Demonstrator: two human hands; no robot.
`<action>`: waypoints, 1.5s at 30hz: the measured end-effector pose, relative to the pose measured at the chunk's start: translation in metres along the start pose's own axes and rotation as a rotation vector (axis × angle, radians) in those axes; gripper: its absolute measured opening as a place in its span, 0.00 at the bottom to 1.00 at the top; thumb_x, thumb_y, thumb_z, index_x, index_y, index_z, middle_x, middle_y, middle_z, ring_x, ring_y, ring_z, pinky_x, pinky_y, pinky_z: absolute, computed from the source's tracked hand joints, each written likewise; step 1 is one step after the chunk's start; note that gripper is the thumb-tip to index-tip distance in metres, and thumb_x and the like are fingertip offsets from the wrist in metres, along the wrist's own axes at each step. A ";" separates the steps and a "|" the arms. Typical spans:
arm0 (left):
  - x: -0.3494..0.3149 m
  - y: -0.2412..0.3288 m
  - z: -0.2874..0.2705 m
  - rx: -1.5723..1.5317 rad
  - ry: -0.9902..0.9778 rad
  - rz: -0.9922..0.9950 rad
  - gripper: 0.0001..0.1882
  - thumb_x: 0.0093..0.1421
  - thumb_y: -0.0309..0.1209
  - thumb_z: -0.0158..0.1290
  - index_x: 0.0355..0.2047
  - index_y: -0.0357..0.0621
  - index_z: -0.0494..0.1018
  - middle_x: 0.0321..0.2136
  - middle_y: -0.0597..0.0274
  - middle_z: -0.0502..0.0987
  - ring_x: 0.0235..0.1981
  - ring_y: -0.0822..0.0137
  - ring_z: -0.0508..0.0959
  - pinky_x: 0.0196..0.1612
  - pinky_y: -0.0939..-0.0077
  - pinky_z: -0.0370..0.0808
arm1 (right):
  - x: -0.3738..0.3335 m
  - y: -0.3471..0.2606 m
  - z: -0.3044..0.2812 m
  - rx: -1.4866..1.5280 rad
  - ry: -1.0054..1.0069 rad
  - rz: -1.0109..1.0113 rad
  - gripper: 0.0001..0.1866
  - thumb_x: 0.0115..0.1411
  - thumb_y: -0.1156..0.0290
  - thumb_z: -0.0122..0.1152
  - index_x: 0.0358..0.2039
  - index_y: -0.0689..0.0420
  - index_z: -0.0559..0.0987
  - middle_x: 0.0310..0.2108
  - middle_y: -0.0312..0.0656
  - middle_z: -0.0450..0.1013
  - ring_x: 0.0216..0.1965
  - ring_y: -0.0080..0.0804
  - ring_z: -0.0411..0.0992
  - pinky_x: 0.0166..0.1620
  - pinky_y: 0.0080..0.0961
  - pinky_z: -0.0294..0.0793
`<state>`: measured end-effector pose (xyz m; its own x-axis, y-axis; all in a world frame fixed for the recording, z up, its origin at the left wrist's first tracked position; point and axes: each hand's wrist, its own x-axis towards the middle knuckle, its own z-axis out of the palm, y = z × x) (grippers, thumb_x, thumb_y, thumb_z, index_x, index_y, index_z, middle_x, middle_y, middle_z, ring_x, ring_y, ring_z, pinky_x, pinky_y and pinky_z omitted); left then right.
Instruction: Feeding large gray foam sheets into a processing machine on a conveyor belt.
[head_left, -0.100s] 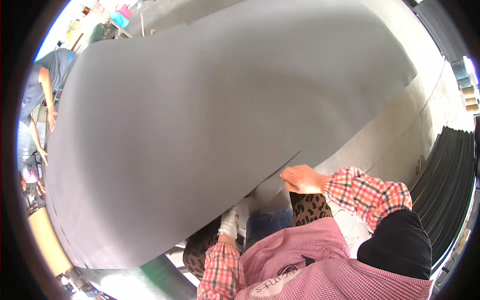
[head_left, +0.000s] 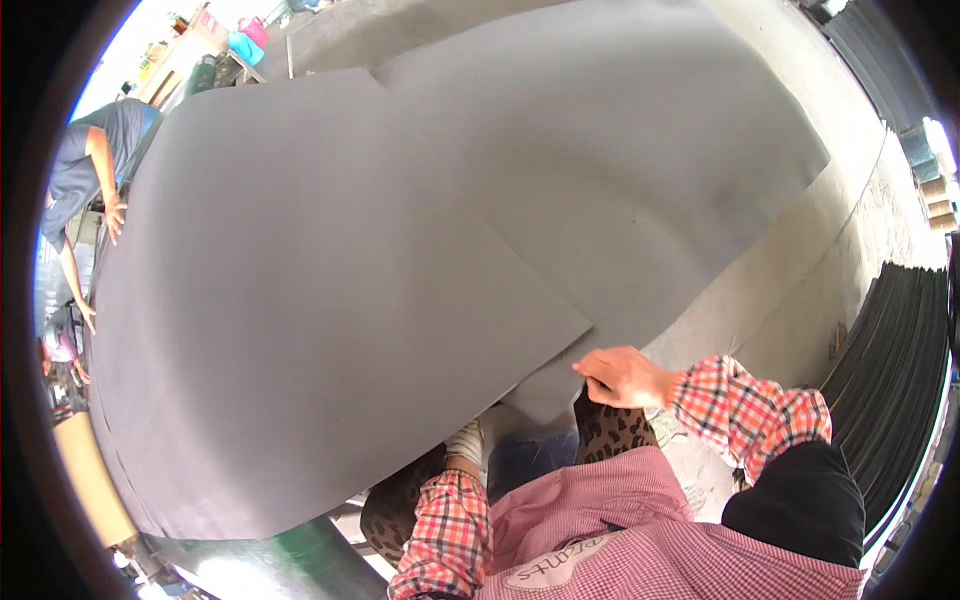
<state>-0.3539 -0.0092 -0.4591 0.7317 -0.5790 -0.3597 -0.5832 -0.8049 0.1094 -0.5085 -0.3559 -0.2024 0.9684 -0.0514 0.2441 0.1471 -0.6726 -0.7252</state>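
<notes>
A wide grey sheet (head_left: 300, 300) spreads out before me. The corner of its upper layer lies just beyond my right hand (head_left: 622, 378), over a lower grey layer (head_left: 620, 220). My right hand is bare, its fingers curled closed beside the near edge of the lower layer. Whatever is between its fingertips is hidden. My left hand (head_left: 465, 442), in a white glove or wrap, reaches to the sheet's near edge above my lap. Its fingers are out of sight beneath the sheet.
At the far left a co-worker (head_left: 100, 170) has both hands at the sheet's edge. Stacked dark sheets (head_left: 890, 370) stand at the right. A green roller-like cylinder (head_left: 320, 555) sits below the sheet at the lower left. Pale floor (head_left: 790, 260) borders the sheet.
My right hand has shifted slightly right and toward me. The upper layer's corner and side edge now show plainly over the lower layer. The co-worker's upper hand has moved right, its fingers spread.
</notes>
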 end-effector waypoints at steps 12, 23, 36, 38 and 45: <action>0.042 0.061 -0.141 -0.102 -0.116 -0.368 0.31 0.59 0.45 0.46 0.56 0.36 0.60 0.58 0.46 0.60 0.59 0.53 0.60 0.61 0.60 0.55 | -0.202 0.135 0.014 0.064 0.836 1.536 0.40 0.50 0.51 0.65 0.58 0.57 0.61 0.58 0.57 0.56 0.57 0.42 0.60 0.52 0.36 0.66; 0.071 0.172 -0.387 -0.087 0.252 -0.129 0.28 0.57 0.43 0.45 0.59 0.61 0.58 0.34 0.52 0.78 0.37 0.52 0.77 0.42 0.58 0.72 | -0.163 0.227 0.075 1.482 1.340 1.384 0.13 0.56 0.68 0.59 0.39 0.60 0.73 0.34 0.44 0.74 0.36 0.41 0.73 0.37 0.38 0.74; -0.048 -0.065 -0.811 0.689 1.060 -0.264 0.30 0.55 0.40 0.51 0.59 0.63 0.58 0.35 0.54 0.77 0.40 0.52 0.76 0.41 0.58 0.72 | 0.012 0.017 -0.121 1.569 1.251 0.600 0.09 0.56 0.65 0.56 0.35 0.55 0.75 0.32 0.33 0.74 0.34 0.25 0.74 0.39 0.22 0.75; -0.106 -0.135 -0.805 0.634 0.936 -0.519 0.33 0.54 0.40 0.53 0.60 0.66 0.54 0.37 0.52 0.77 0.39 0.50 0.76 0.42 0.58 0.72 | 0.015 -0.009 -0.106 1.566 1.183 0.642 0.09 0.56 0.68 0.56 0.37 0.56 0.74 0.35 0.34 0.74 0.34 0.27 0.75 0.36 0.26 0.77; -0.234 -0.287 -0.667 0.716 1.245 -0.927 0.46 0.47 0.42 0.59 0.62 0.44 0.49 0.59 0.45 0.57 0.60 0.50 0.58 0.62 0.56 0.52 | 0.100 -0.101 0.008 1.669 0.888 0.746 0.09 0.58 0.70 0.56 0.39 0.55 0.72 0.35 0.36 0.73 0.35 0.33 0.74 0.35 0.35 0.78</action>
<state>-0.1228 0.2706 0.2122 0.5020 -0.0100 0.8648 0.3872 -0.8915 -0.2351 -0.4248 -0.2870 -0.1101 0.6461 -0.5640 -0.5142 0.3537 0.8183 -0.4531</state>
